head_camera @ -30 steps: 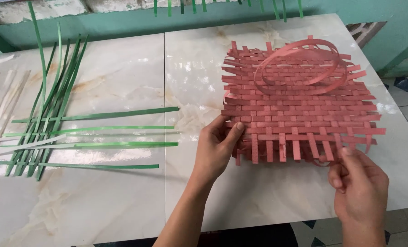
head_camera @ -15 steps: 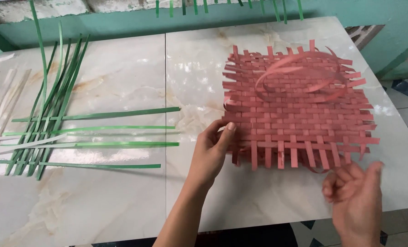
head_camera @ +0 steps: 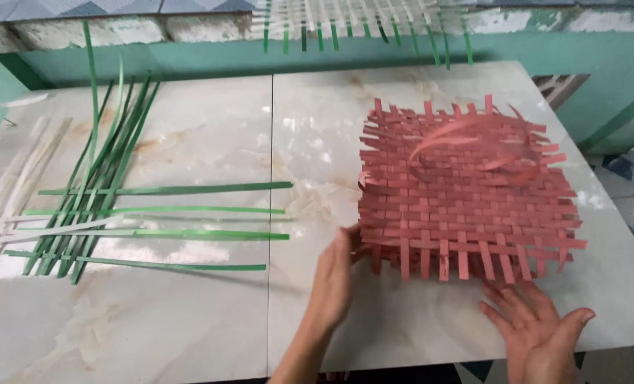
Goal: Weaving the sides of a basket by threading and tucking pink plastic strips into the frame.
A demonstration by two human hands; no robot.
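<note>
A flat red mat woven from strips (head_camera: 466, 199) lies on the right half of the marble table (head_camera: 210, 327), with a loose red strip curled in a loop (head_camera: 459, 142) on top of it. My left hand (head_camera: 335, 274) is blurred at the mat's near left corner, fingers extended and touching its edge. Just below the mat's near right edge my right hand (head_camera: 537, 323) hovers palm up with fingers spread, holding nothing.
Several long green strips (head_camera: 104, 192) lie fanned and crossed on the table's left half, with several white strips (head_camera: 11, 199) beside them at the far left. A green-and-white woven piece (head_camera: 360, 18) hangs over the teal wall behind. The table's edge runs close on the right.
My left hand has let go of the mat's corner and opened flat. My right hand has come off the mat's near edge and opened, palm up. The mat sits slightly further away.
</note>
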